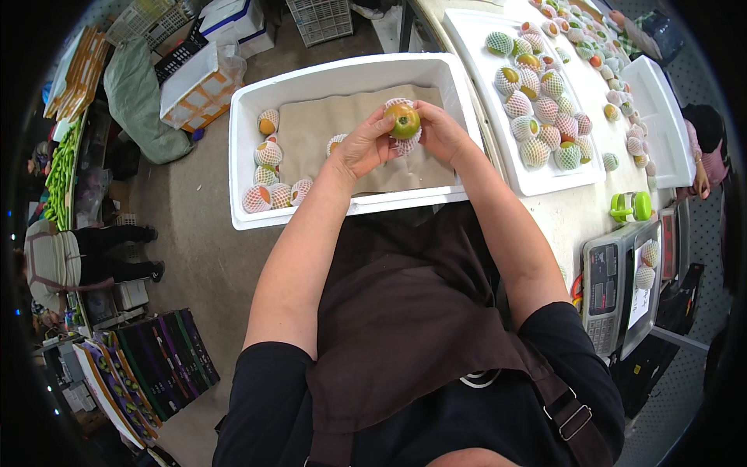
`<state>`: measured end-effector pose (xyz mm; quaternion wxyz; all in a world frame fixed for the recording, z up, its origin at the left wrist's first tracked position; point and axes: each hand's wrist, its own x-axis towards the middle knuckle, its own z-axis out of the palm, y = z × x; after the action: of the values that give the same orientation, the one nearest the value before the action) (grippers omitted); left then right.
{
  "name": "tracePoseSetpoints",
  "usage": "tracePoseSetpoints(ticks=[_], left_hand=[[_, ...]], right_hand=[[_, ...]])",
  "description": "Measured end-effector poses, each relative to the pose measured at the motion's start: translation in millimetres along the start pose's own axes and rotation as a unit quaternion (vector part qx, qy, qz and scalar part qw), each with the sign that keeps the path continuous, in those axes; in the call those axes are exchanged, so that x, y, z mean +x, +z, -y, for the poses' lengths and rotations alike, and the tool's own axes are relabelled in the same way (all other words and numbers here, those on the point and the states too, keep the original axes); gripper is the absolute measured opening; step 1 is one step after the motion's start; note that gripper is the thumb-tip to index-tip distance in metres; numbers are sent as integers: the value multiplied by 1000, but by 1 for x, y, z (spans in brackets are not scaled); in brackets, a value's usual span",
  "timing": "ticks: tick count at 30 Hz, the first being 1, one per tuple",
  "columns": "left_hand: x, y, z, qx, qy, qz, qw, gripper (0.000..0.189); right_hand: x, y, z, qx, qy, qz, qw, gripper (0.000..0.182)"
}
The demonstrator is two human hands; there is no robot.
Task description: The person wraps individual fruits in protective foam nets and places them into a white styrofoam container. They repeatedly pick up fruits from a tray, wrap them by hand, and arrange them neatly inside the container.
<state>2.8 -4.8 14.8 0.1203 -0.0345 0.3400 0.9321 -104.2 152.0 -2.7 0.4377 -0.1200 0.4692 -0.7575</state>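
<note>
A greenish-orange tomato (404,121), partly sleeved in a white-and-pink foam net (407,146), is held up over a white foam box (350,205). My left hand (363,146) grips it from the left, thumb resting on the fruit. On the other side, my right hand (439,129) pinches the net and the fruit's edge. Brown paper (321,125) lines the box floor. Along the box's left wall and near-left corner sit several netted tomatoes (268,154). Another netted tomato (336,143) shows partly behind my left wrist.
To the right, a table (551,219) carries a foam lid (545,184) piled with netted tomatoes, more fruit beyond, a digital scale (604,292) and a green-lidded jar (630,206). A person (703,146) is at the far right, another (64,257) at left. Crates (320,20) stand behind.
</note>
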Motion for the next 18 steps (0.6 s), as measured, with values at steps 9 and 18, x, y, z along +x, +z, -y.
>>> tracePoseSetpoints(ticks=[9, 18], left_hand=[[8, -10, 5, 40, 43, -94, 994, 63], [16, -15, 14, 208, 39, -251, 945, 46]], right_hand=[[1, 1, 0, -46, -83, -88, 992, 9], [-1, -7, 6, 47, -69, 0, 996, 12]])
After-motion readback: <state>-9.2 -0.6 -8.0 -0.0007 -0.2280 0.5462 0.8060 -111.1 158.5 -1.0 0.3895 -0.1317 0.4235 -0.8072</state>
